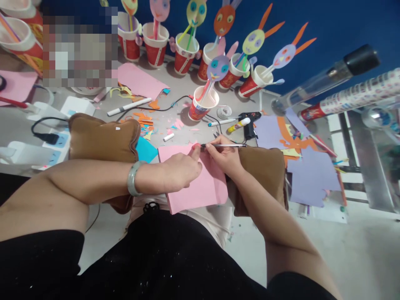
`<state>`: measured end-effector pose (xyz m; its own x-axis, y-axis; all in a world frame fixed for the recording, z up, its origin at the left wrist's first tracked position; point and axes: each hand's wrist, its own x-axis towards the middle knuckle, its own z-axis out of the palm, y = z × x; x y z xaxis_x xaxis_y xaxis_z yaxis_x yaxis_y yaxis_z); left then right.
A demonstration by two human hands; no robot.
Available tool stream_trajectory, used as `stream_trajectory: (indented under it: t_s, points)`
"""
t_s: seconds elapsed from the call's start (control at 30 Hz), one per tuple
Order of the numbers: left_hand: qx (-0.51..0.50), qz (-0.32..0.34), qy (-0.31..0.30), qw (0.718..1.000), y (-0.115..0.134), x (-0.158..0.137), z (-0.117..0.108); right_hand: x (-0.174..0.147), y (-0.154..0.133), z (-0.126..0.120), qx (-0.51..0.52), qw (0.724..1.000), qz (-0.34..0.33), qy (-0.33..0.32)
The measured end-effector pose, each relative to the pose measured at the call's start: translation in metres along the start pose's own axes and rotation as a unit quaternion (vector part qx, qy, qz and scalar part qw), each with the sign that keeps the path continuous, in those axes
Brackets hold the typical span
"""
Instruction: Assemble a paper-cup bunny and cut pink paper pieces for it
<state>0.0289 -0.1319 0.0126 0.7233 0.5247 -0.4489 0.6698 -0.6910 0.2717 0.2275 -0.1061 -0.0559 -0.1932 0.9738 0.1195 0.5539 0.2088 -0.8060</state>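
Note:
A sheet of pink paper [195, 193] lies in front of me at the table's near edge and hangs over toward my lap. My left hand [179, 171] is on top of it, index finger stretched forward and the other fingers curled in. Under that fingertip is a small reddish-pink piece [196, 146], mostly covered. In my right hand [225, 155] a slim pen [233, 145] is pinched, lying almost level with its tip pointing left at the small piece. Beyond my hands stands a red paper cup [200, 113] with a purple rabbit face [218, 68] on straws.
Brown cushions [104, 137] [264, 173] flank the paper. Several rabbit-face cups [185, 56] line the blue wall. A hot glue gun [250, 125], a glue stick [239, 125], a white marker [129, 107] and paper scraps lie around. Purple paper [312, 175] is at right, power strips [56, 146] at left.

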Motion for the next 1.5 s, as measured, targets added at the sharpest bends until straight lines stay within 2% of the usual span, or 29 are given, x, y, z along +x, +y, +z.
stream_trajectory:
  t_s: [0.27,0.47,0.77,0.9,1.1,1.33,1.4,1.5]
  points:
    - [0.016,-0.005,0.007,1.0,0.001,0.003,0.004,-0.017,-0.002,0.004,-0.082,0.995,-0.05,0.017]
    - [0.014,-0.016,-0.015,1.0,0.004,0.001,-0.005,-0.026,0.0,0.009,-0.12,0.99,-0.076,0.02]
    - [0.016,-0.012,-0.006,1.0,0.005,0.003,-0.003,-0.031,0.012,0.02,-0.128,0.969,-0.21,0.014]
    - [0.029,-0.002,-0.001,1.0,0.004,0.002,-0.003,-0.033,0.013,0.017,-0.132,0.955,-0.265,-0.015]
    - [0.011,-0.002,-0.013,1.0,0.003,0.004,0.0,-0.032,0.009,0.017,-0.23,0.919,-0.316,-0.051]
    - [-0.004,0.002,0.011,1.0,0.001,0.009,0.009,-0.028,0.008,0.025,-0.294,0.873,-0.389,-0.012]
    - [-0.007,-0.004,0.018,1.0,0.001,0.01,0.011,-0.028,0.007,0.025,-0.306,0.869,-0.389,-0.01]
    - [-0.01,-0.003,0.025,1.0,0.001,0.01,0.014,-0.028,0.007,0.023,-0.293,0.877,-0.38,-0.028]
